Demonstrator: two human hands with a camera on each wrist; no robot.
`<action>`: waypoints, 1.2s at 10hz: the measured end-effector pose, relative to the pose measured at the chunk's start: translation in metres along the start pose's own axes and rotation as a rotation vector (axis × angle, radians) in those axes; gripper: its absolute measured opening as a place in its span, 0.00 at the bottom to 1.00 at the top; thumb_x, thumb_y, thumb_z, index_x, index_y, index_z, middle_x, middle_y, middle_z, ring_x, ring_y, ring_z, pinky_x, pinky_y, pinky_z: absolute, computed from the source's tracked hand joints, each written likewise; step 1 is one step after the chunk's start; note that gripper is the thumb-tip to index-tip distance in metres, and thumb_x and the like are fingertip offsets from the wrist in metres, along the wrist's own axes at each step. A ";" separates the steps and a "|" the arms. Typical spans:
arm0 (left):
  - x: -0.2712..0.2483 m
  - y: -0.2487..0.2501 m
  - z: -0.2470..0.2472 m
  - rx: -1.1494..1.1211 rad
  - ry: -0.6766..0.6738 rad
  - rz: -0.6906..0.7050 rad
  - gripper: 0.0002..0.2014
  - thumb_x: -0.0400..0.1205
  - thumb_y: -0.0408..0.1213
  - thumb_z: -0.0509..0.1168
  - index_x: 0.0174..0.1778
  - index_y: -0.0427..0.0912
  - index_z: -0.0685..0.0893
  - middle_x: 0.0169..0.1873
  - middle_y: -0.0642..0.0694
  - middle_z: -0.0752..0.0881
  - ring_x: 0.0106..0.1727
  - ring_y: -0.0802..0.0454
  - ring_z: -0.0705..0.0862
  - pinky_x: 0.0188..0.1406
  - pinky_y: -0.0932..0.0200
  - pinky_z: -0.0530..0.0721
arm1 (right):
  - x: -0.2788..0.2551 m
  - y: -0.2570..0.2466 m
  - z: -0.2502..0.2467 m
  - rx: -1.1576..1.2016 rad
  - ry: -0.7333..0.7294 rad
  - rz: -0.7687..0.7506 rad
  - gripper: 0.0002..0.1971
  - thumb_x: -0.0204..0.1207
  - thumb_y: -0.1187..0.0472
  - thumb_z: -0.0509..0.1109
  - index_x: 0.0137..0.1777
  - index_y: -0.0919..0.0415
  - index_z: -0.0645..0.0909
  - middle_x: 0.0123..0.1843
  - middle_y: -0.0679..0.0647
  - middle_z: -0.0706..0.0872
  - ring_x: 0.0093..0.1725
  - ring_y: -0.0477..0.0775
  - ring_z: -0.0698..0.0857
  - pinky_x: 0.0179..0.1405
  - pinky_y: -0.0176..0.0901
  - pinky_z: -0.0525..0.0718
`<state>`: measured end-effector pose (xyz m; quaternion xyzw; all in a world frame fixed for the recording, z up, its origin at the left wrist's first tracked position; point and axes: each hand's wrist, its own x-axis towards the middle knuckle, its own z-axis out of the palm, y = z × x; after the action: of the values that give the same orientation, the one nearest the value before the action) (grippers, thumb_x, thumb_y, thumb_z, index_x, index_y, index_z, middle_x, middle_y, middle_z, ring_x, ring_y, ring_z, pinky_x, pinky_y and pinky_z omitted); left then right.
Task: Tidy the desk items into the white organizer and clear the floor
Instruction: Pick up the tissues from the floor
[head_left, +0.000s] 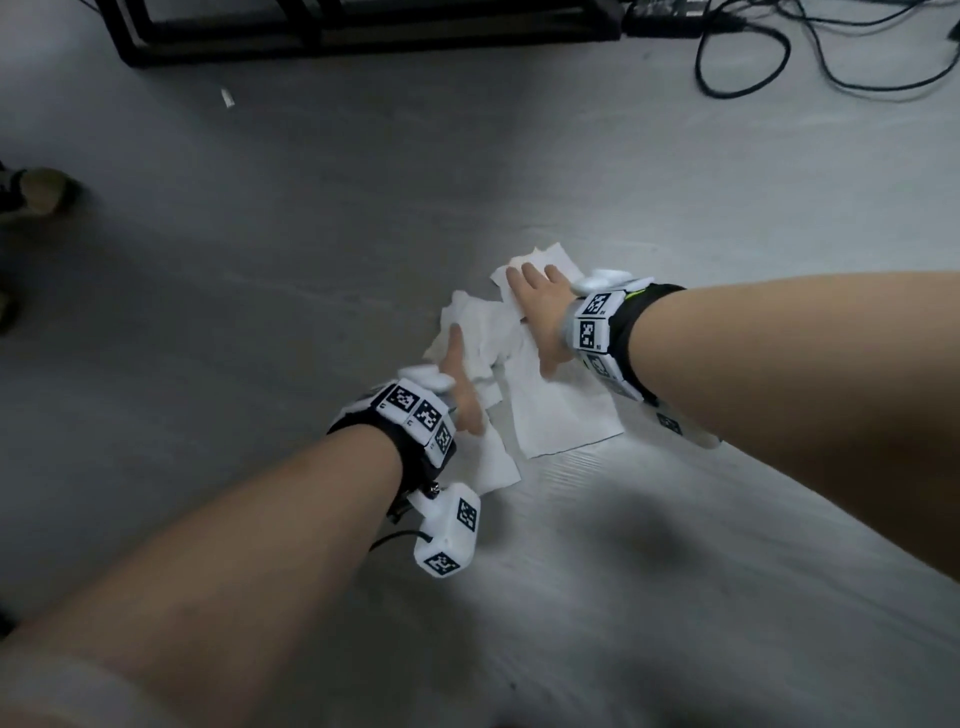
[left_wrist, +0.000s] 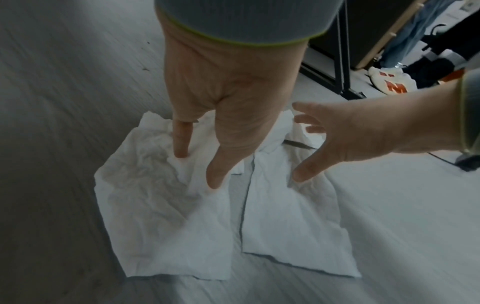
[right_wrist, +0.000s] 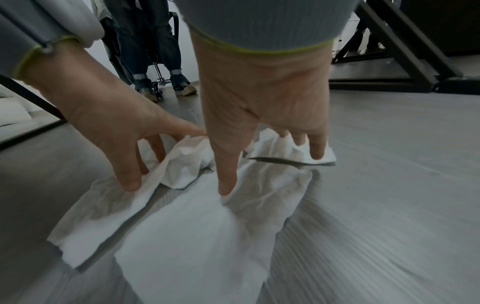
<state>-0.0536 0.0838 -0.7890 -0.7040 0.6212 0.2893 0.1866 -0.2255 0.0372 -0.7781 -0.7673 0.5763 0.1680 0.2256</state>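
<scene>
Several white tissues lie bunched together on the grey floor. A crumpled tissue (head_left: 483, 332) (left_wrist: 155, 205) is under my left hand (head_left: 457, 374) (left_wrist: 197, 170), whose straight fingers (left_wrist: 180, 144) press down into its folds. A flatter tissue (head_left: 566, 410) (left_wrist: 285, 216) lies beside it to the right. My right hand (head_left: 535, 312) (right_wrist: 272, 173) is spread over it, thumb down on the flat sheet and fingertips (right_wrist: 318, 150) resting on a farther tissue (head_left: 545, 260). Neither hand has lifted a sheet. The white organizer is not in view.
A black desk frame (head_left: 363, 31) and loose black cables (head_left: 779, 52) lie along the far edge. A small white scrap (head_left: 227, 97) sits on the floor far left. A bystander's shoe (head_left: 44, 189) and legs (right_wrist: 155, 51) stand nearby.
</scene>
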 end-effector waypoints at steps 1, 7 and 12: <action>-0.006 0.006 0.005 0.190 -0.014 0.018 0.63 0.68 0.40 0.81 0.87 0.58 0.40 0.80 0.33 0.65 0.76 0.30 0.72 0.69 0.39 0.77 | 0.002 0.001 0.014 -0.002 -0.041 0.031 0.74 0.46 0.52 0.88 0.85 0.57 0.39 0.72 0.56 0.73 0.67 0.66 0.76 0.57 0.61 0.84; -0.076 0.043 0.003 -0.583 0.175 -0.038 0.09 0.82 0.25 0.65 0.52 0.43 0.76 0.36 0.48 0.79 0.38 0.49 0.78 0.27 0.65 0.74 | -0.077 -0.045 0.005 0.585 -0.131 0.140 0.27 0.71 0.62 0.67 0.72 0.62 0.77 0.65 0.60 0.86 0.62 0.64 0.86 0.64 0.57 0.85; -0.388 0.166 -0.165 -0.796 0.075 -0.002 0.05 0.77 0.28 0.67 0.36 0.38 0.83 0.28 0.42 0.82 0.30 0.47 0.79 0.31 0.53 0.85 | -0.402 -0.011 -0.220 1.029 -0.250 0.128 0.21 0.69 0.75 0.67 0.62 0.66 0.75 0.48 0.63 0.83 0.47 0.61 0.86 0.51 0.67 0.89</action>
<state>-0.2111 0.2519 -0.3990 -0.7321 0.4662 0.4811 -0.1232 -0.3277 0.2458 -0.3836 -0.4949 0.5987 -0.0329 0.6290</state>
